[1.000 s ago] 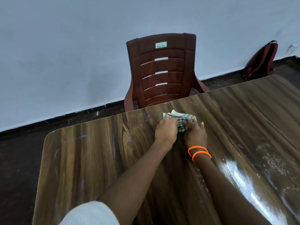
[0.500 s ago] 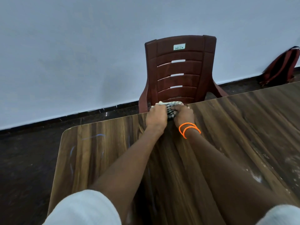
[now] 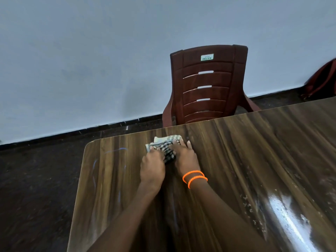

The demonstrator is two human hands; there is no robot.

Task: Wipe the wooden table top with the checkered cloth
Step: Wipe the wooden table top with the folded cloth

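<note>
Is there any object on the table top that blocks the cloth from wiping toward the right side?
Nothing visible blocks it. Both hands press the checkered cloth near the far edge; the wooden table top to the right shows only pale smears.

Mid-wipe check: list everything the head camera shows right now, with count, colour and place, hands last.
wooden table top: one, dark brown grain, fills the lower frame; pale residue and glare at its right
checkered cloth: one, black and white, bunched near the far edge
chair: one, maroon plastic, behind the table against the wall
bag: one, red, on the floor at far right, partly cut off
wall: pale blue-grey, behind
bracelets: two, orange, right wrist
left hand: pressing the cloth
right hand: pressing the cloth beside it
</note>
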